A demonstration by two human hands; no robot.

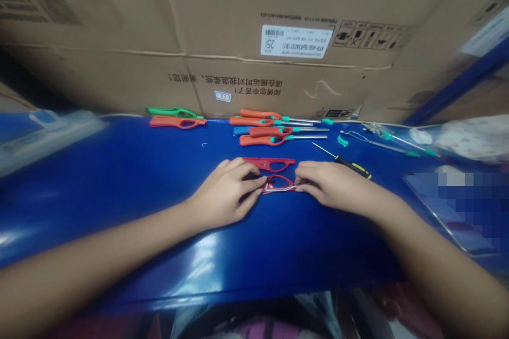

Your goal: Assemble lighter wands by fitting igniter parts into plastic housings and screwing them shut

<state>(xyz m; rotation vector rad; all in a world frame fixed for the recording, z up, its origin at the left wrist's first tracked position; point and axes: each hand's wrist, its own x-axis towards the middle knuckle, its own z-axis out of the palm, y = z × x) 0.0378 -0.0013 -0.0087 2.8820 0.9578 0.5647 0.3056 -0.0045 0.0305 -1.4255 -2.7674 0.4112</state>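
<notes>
Between my two hands lies a red lighter shell half [278, 185], open side up, with a pale wire running along it. My left hand [228, 190] has its fingers closed on the shell's left end, which they cover. At its right end the fingertips of my right hand [328, 183] are pinched together on the shell or the wire end; which of these I cannot make out. Just behind it a second red shell half [274, 164] lies on the blue table [131, 196], partly covered by my left fingers.
Several orange-handled lighters [262, 140] with metal tubes lie behind. Green and orange shell halves [177, 116] rest at back left. A screwdriver [353, 167] lies behind my right hand, near loose metal tubes [382, 143] and a tablet-like device [449, 217]. A cardboard wall [222, 63] borders the back.
</notes>
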